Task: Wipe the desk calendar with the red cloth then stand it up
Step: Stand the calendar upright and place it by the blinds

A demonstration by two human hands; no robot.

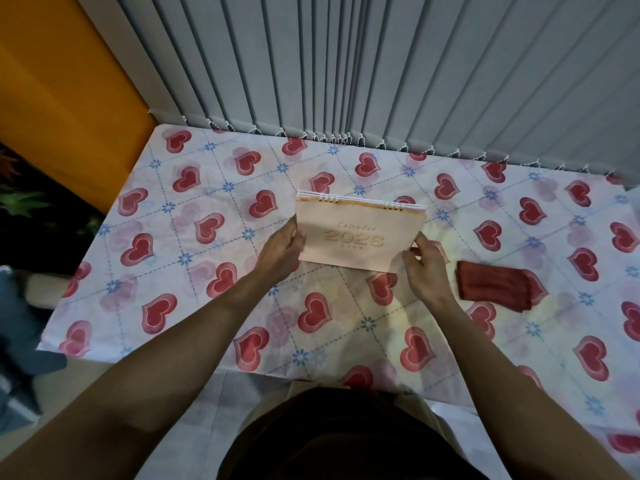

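Head view: your left hand (280, 251) and right hand (427, 268) pinch desk calendar (360, 233) edges, mid-table. Red cloth (493, 285) lies right, on heart-print tablecloth (207, 188). Grey vertical blinds (381, 64) behind, orange wall (62, 91) left.

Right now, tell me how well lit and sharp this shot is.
Head view: dim and uneven, brightest on the tablecloth near the red cloth; wide-angle bending bows the blinds; the calendar print reads softly, its last digit unclear; both forearms fall dark at the bottom edge.
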